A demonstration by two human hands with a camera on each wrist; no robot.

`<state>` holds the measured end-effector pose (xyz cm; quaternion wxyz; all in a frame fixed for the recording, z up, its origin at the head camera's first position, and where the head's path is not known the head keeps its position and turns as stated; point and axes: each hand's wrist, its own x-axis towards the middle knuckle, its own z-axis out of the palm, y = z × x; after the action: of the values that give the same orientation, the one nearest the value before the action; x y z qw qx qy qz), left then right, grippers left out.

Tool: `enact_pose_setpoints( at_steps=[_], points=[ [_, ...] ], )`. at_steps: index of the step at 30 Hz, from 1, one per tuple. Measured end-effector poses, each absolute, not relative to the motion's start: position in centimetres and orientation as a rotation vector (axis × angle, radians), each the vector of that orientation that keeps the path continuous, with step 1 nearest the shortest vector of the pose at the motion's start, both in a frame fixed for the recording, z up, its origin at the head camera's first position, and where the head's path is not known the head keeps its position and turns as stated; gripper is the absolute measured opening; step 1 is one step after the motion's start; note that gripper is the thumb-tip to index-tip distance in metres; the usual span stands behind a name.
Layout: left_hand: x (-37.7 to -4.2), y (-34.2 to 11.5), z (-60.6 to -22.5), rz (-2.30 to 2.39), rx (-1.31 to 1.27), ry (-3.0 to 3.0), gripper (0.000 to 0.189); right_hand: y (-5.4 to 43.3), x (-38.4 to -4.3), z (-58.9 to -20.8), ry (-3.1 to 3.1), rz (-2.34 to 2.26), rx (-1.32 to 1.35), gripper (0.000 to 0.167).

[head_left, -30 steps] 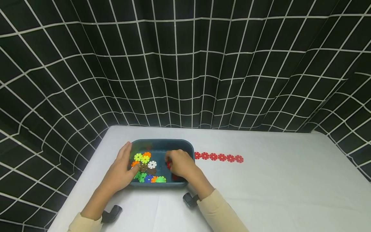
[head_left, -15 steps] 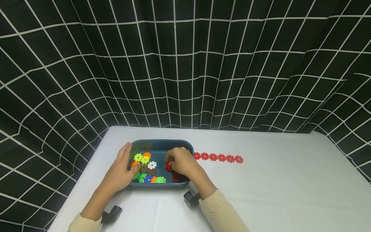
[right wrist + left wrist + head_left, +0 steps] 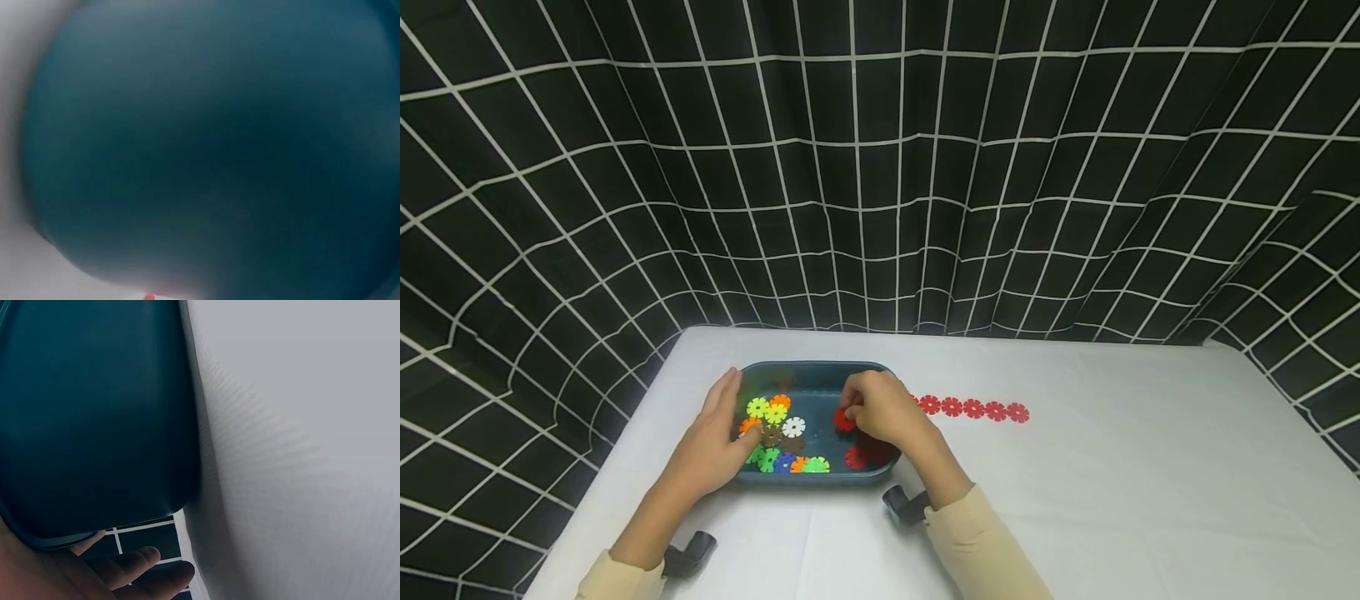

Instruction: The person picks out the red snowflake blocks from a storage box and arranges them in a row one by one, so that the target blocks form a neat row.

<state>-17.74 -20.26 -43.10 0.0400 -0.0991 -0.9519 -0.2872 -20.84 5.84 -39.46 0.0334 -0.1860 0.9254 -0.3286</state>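
In the head view a dark teal plastic tray [image 3: 816, 389] stands on the white table. My left hand [image 3: 706, 446] grips its left rim, thumb inside and fingers along the outside; in the left wrist view, fingertips [image 3: 172, 578] extend past the wall. My right hand [image 3: 886, 410] is over the tray's right part, pinching a red notched flower-shaped disc [image 3: 845, 420] between thumb and fingers. Another red disc [image 3: 854, 457] lies below that hand. Yellow, orange, white, brown, green and blue discs fill the left part, among them a white disc [image 3: 793, 427].
Right of the tray, several red discs [image 3: 974, 408] lie in a row on the white tablecloth [image 3: 1135, 450]. A black curtain [image 3: 880, 183] with white grid lines rises behind the table. Dark wrist devices [image 3: 691, 554] sit by both sleeves. The tray wall fills the blurred right wrist view.
My right hand has picked up the red disc from the tray floor and moved slightly right and up with it. The left hand and tray have not moved.
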Motion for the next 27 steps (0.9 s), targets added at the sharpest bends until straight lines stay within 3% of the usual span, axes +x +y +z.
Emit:
enact_pose_setpoints(
  at_steps=[27],
  points=[
    [-17.7,-20.3,-43.0,-0.871,-0.31,-2.918,0.082,11.5,-21.9,-37.4,2.761,-1.297,-0.338,0.01]
  ],
)
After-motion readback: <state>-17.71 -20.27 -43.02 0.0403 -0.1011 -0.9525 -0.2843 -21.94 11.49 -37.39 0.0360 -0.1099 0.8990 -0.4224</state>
